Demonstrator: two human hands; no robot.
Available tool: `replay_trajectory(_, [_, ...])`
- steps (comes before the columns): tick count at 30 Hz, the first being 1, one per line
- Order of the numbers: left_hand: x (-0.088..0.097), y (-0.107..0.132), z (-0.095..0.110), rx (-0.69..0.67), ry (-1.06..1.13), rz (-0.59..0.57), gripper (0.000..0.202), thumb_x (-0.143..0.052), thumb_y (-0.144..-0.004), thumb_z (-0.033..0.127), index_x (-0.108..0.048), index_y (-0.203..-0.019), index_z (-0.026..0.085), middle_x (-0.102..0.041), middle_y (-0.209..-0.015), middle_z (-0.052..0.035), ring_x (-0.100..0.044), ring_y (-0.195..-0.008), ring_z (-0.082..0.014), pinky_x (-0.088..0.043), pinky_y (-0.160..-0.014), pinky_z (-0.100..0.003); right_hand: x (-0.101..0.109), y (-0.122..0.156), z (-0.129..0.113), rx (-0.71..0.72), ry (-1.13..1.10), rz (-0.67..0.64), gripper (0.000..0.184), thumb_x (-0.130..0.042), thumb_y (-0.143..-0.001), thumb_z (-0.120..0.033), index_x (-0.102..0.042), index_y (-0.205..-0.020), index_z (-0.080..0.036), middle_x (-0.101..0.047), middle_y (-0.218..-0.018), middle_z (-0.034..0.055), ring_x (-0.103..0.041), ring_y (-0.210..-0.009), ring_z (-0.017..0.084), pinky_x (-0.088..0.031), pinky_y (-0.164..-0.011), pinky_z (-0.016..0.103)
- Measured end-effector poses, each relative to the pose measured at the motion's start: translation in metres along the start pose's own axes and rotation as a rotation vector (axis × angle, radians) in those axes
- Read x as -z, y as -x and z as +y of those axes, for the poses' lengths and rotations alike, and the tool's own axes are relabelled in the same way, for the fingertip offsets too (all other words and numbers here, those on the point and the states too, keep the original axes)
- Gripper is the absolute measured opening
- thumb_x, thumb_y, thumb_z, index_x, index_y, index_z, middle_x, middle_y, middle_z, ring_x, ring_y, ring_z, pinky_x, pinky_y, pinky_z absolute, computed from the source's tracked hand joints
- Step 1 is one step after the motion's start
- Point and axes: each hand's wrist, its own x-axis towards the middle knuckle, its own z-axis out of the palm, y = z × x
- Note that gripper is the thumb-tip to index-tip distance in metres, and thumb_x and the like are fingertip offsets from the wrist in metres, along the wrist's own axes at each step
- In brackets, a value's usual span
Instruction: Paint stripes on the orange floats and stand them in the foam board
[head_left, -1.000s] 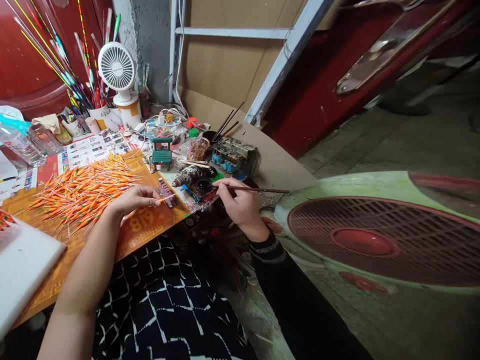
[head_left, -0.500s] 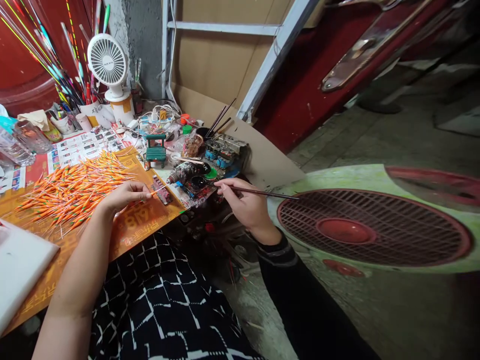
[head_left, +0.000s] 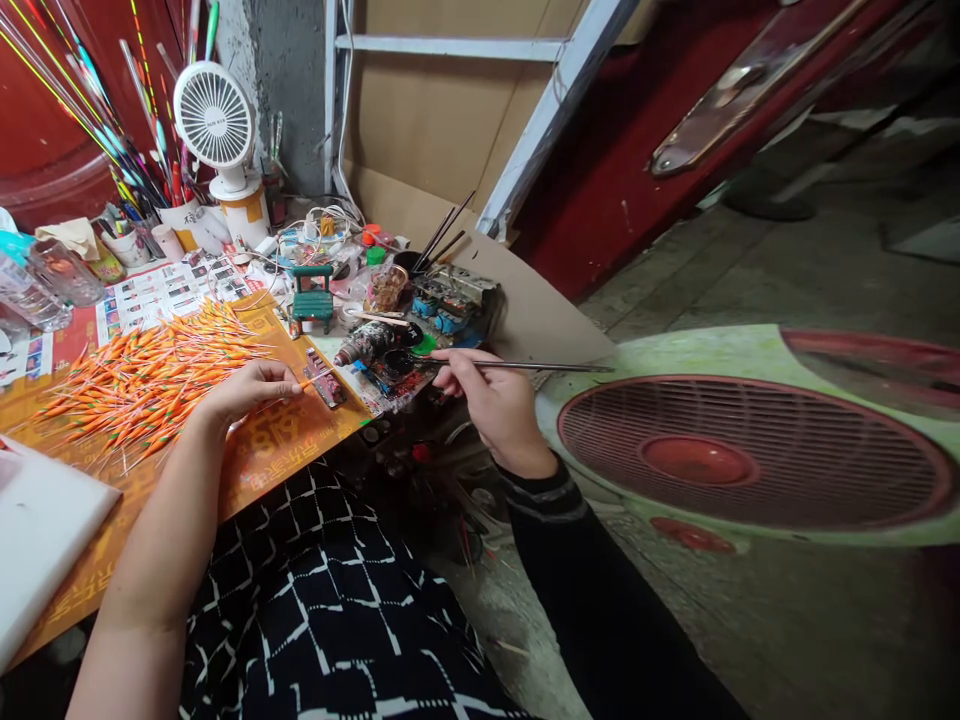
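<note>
My left hand pinches a thin orange fishing float between thumb and fingers, its far end sticking out past the fingertips. Just beyond it lies a small patterned card. Below the hand, a large heap of orange-striped floats covers an orange printed mat. My right hand holds a slim paintbrush like a pen, its tip close to a black paint cap on a paint-smeared palette. I cannot tell whether the bristles touch the paint.
A cluttered desk holds a green toy chair, paint pots, brushes, and wires. A small white fan stands behind it. A white foam board lies at front left. A large floor fan sits right, above a concrete floor.
My right hand has turned the brush from slanting down-right to nearly level, bringing its tip nearer the black cap. My left hand and the float have barely moved.
</note>
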Motion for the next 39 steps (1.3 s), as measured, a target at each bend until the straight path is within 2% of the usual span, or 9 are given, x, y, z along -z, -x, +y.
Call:
replay_trajectory(2, [0.0, 0.0, 0.0, 0.011, -0.01, -0.005, 0.036, -0.078, -0.072, 0.049, -0.065, -0.068, 0.015, -0.049, -0.058, 0.0033, -0.038, -0.052, -0.0062, -0.025, -0.049, -0.022, -0.002, 0.0, 0.005, -0.021, -0.013, -0.009, 0.039, -0.059, -0.095, -0.052, -0.076, -0.1, -0.017, -0.071, -0.073, 0.0034, -0.059, -0.057, 0.013, -0.05, -0.054, 0.025])
replay_trajectory(10, [0.0, 0.001, 0.0, 0.021, -0.004, 0.012, 0.034, -0.077, -0.072, 0.047, -0.064, -0.067, 0.016, -0.05, -0.057, 0.0035, -0.038, -0.05, -0.0063, -0.025, -0.049, -0.022, 0.009, 0.001, 0.003, -0.025, 0.013, 0.129, 0.036, -0.06, -0.096, -0.051, -0.076, -0.096, -0.019, -0.071, -0.07, 0.0034, -0.06, -0.058, 0.013, -0.051, -0.055, 0.024])
replay_trajectory(16, [0.001, 0.001, -0.001, 0.058, 0.001, -0.006, 0.031, -0.078, -0.071, 0.044, -0.069, -0.074, 0.015, -0.058, -0.062, 0.0013, -0.045, -0.052, -0.0074, -0.028, -0.049, -0.022, 0.012, 0.008, 0.0, 0.054, 0.094, -0.082, 0.029, -0.061, -0.095, -0.045, -0.076, -0.103, -0.022, -0.075, -0.085, 0.0043, -0.069, -0.073, 0.017, -0.059, -0.071, 0.031])
replay_trajectory(18, [0.001, 0.001, -0.002, 0.058, 0.001, -0.003, 0.03, -0.078, -0.071, 0.044, -0.069, -0.074, 0.015, -0.058, -0.062, 0.0013, -0.045, -0.051, -0.0072, -0.028, -0.049, -0.023, 0.014, 0.01, 0.0, 0.07, 0.113, -0.109, 0.026, -0.06, -0.096, -0.042, -0.076, -0.102, -0.023, -0.076, -0.09, 0.0047, -0.071, -0.078, 0.018, -0.059, -0.075, 0.032])
replay_trajectory(24, [0.002, -0.001, -0.008, 0.057, 0.02, -0.012, 0.032, -0.08, -0.07, 0.043, -0.066, -0.071, 0.015, -0.058, -0.061, 0.0014, -0.045, -0.052, -0.0068, -0.027, -0.049, -0.021, 0.016, 0.017, 0.009, 0.071, 0.067, 0.031, 0.022, -0.061, -0.094, -0.038, -0.076, -0.094, -0.022, -0.071, -0.081, 0.0031, -0.066, -0.072, 0.016, -0.052, -0.066, 0.027])
replay_trajectory(27, [0.003, 0.0, -0.01, 0.072, 0.026, -0.019, 0.032, -0.08, -0.069, 0.043, -0.064, -0.071, 0.015, -0.057, -0.061, 0.0025, -0.043, -0.051, -0.006, -0.026, -0.048, -0.021, 0.005, 0.027, 0.016, 0.071, -0.059, 0.123, 0.024, -0.061, -0.095, -0.039, -0.075, -0.098, -0.021, -0.068, -0.078, 0.0019, -0.063, -0.069, 0.015, -0.051, -0.064, 0.026])
replay_trajectory(29, [0.003, 0.001, -0.009, 0.078, 0.029, -0.013, 0.032, -0.079, -0.07, 0.043, -0.064, -0.071, 0.014, -0.055, -0.06, 0.0031, -0.042, -0.051, -0.0058, -0.025, -0.048, -0.021, -0.007, 0.037, 0.018, 0.075, -0.142, 0.129, 0.024, -0.06, -0.096, -0.039, -0.074, -0.103, -0.021, -0.068, -0.08, 0.0019, -0.063, -0.07, 0.014, -0.052, -0.064, 0.026])
replay_trajectory(34, [0.001, 0.005, 0.0, 0.064, 0.052, 0.005, 0.035, -0.079, -0.07, 0.045, -0.065, -0.072, 0.013, -0.056, -0.061, 0.0024, -0.044, -0.052, -0.0061, -0.028, -0.049, -0.02, -0.043, 0.066, 0.012, 0.165, -0.197, 0.018, 0.021, -0.058, -0.099, -0.03, -0.075, -0.108, -0.023, -0.071, -0.086, 0.0038, -0.066, -0.075, 0.016, -0.056, -0.066, 0.028])
replay_trajectory(39, [0.001, 0.005, 0.001, 0.061, 0.053, 0.02, 0.036, -0.079, -0.071, 0.046, -0.065, -0.07, 0.013, -0.056, -0.059, 0.0017, -0.047, -0.052, -0.0065, -0.03, -0.049, -0.02, -0.068, 0.081, 0.008, 0.301, -0.219, -0.05, 0.024, -0.055, -0.1, -0.022, -0.074, -0.116, -0.024, -0.073, -0.086, 0.0037, -0.065, -0.069, 0.015, -0.057, -0.061, 0.028])
